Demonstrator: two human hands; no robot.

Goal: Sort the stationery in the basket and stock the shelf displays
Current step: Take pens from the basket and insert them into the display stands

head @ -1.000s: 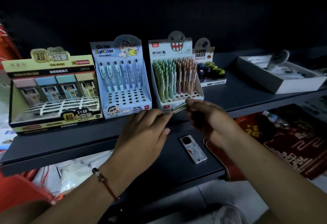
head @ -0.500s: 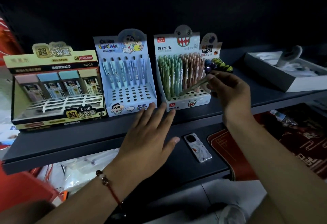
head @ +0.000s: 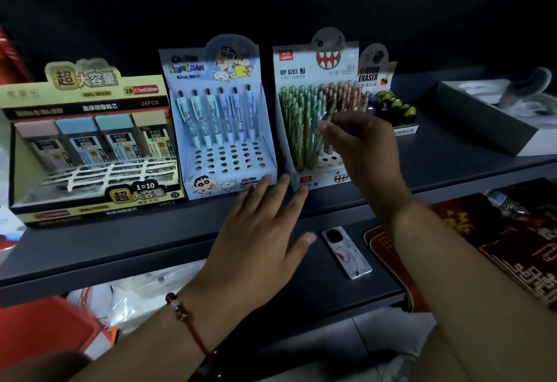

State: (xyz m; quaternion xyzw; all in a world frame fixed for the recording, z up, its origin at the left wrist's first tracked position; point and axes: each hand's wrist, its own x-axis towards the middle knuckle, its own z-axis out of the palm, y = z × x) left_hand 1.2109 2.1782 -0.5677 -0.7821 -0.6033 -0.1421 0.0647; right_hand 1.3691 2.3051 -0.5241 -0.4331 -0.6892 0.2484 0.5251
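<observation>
now right hand (head: 361, 143) and pencil (head: 327, 123) lower, over display (head: 304, 80)

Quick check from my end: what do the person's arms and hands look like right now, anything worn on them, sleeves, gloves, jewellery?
Both forearms are bare, with no sleeves in view, and there are no gloves. The left hand has a thin red cord bracelet at the wrist, strung with a few beads, dark reddish ones and a pale one. The right hand and its wrist show no ring, watch or band.
</observation>
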